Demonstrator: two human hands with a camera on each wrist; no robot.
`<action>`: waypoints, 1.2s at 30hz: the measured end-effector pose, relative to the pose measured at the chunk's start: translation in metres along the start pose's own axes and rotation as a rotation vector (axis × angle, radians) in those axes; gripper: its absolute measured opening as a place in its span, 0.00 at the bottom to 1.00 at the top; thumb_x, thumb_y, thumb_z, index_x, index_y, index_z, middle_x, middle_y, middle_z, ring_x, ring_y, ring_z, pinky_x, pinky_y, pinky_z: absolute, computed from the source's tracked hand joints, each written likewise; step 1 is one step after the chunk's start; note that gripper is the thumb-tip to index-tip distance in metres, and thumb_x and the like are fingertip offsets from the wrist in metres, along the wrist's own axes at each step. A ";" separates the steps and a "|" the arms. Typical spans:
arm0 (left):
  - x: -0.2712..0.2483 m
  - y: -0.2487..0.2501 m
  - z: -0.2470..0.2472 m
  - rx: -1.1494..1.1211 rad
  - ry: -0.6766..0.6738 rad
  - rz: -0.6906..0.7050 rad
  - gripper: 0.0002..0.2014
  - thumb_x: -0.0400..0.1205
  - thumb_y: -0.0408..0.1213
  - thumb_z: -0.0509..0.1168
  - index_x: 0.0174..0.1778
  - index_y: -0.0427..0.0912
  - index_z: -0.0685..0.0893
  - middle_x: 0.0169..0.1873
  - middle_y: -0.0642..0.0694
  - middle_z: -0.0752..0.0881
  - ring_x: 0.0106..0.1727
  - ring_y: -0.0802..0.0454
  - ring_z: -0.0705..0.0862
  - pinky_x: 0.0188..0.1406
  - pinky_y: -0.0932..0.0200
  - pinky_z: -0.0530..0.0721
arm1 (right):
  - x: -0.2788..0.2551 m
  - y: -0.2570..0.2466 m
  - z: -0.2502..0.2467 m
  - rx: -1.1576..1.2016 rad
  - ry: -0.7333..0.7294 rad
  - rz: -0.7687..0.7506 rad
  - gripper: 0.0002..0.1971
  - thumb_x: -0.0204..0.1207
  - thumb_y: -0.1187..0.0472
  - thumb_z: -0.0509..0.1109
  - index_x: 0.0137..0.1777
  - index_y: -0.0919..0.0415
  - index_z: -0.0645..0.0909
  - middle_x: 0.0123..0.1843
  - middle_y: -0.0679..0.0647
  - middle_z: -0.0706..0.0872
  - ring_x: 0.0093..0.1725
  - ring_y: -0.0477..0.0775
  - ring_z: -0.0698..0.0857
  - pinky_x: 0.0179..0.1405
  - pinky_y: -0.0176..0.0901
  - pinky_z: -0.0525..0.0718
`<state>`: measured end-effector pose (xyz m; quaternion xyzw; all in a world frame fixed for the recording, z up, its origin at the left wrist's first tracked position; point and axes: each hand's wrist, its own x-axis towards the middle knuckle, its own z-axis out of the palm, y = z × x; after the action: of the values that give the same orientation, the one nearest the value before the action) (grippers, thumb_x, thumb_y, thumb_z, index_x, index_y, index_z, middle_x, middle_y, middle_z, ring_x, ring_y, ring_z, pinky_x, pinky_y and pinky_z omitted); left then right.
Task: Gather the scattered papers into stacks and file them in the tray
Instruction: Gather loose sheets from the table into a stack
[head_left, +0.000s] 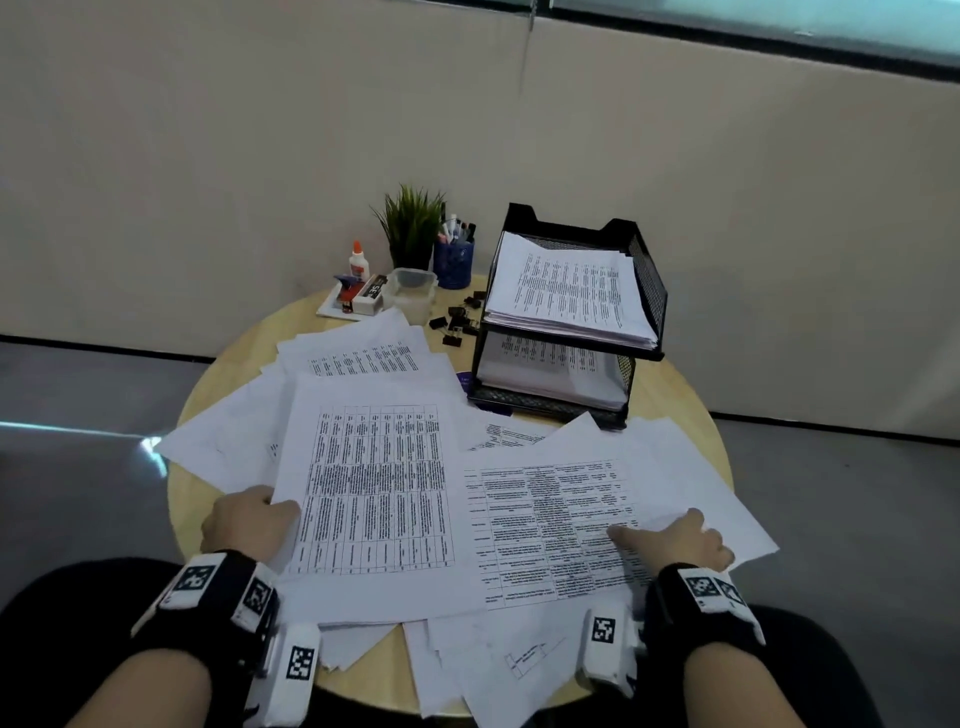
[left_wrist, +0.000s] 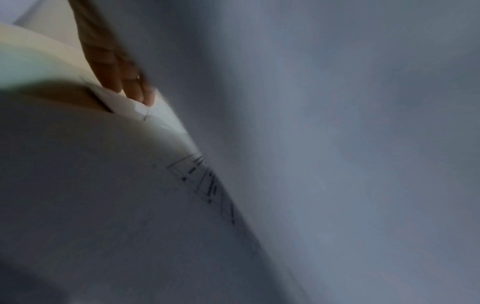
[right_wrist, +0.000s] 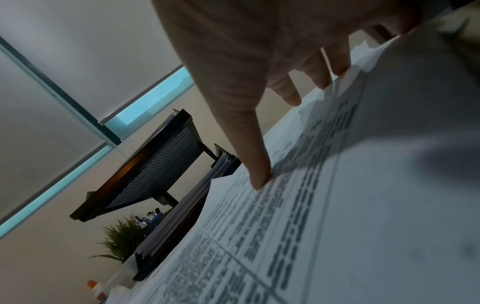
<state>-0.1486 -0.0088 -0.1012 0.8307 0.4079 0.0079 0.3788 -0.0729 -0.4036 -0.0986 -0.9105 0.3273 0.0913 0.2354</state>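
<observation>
Printed white papers (head_left: 545, 525) lie scattered and overlapping over a round wooden table (head_left: 189, 499). A black two-tier mesh tray (head_left: 652, 280) stands at the back right, with a paper stack on each level. My left hand (head_left: 249, 519) holds the left edge of a portrait table-printed sheet (head_left: 371, 483), its fingers (left_wrist: 124, 82) slid under that sheet. My right hand (head_left: 675, 540) rests on a landscape sheet (right_wrist: 311, 205) with straight, spread fingers (right_wrist: 259, 174) pressing on the print. The tray (right_wrist: 155, 164) shows beyond that hand.
Behind the papers stand a potted plant (head_left: 413, 223), a blue pen cup (head_left: 453, 262), a glue bottle (head_left: 358, 260), a clear plastic box (head_left: 410, 291) and several black binder clips (head_left: 457, 322). Some sheets overhang the table's near edge. A wall runs behind.
</observation>
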 end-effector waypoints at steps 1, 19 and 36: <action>0.001 0.001 0.000 0.003 -0.007 -0.010 0.12 0.63 0.44 0.63 0.35 0.40 0.81 0.41 0.34 0.82 0.41 0.35 0.78 0.39 0.53 0.75 | 0.001 0.000 -0.002 -0.013 0.001 0.000 0.57 0.57 0.40 0.83 0.79 0.63 0.56 0.76 0.69 0.65 0.76 0.69 0.61 0.74 0.64 0.64; 0.003 0.000 0.007 0.181 0.040 -0.047 0.34 0.70 0.49 0.74 0.71 0.43 0.74 0.68 0.34 0.71 0.69 0.34 0.68 0.69 0.43 0.67 | -0.009 -0.002 -0.009 -0.057 0.032 -0.179 0.11 0.69 0.68 0.70 0.50 0.64 0.74 0.53 0.63 0.82 0.46 0.63 0.79 0.45 0.47 0.79; -0.004 0.004 0.016 0.237 0.021 0.032 0.36 0.67 0.55 0.75 0.66 0.40 0.74 0.66 0.37 0.71 0.68 0.37 0.70 0.68 0.44 0.69 | -0.061 -0.047 -0.162 0.354 0.288 -0.687 0.04 0.70 0.65 0.69 0.42 0.61 0.85 0.34 0.62 0.86 0.40 0.44 0.77 0.39 0.43 0.78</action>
<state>-0.1433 -0.0232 -0.1089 0.8759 0.3965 -0.0256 0.2737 -0.0879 -0.4169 0.0797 -0.9158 0.0446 -0.1785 0.3570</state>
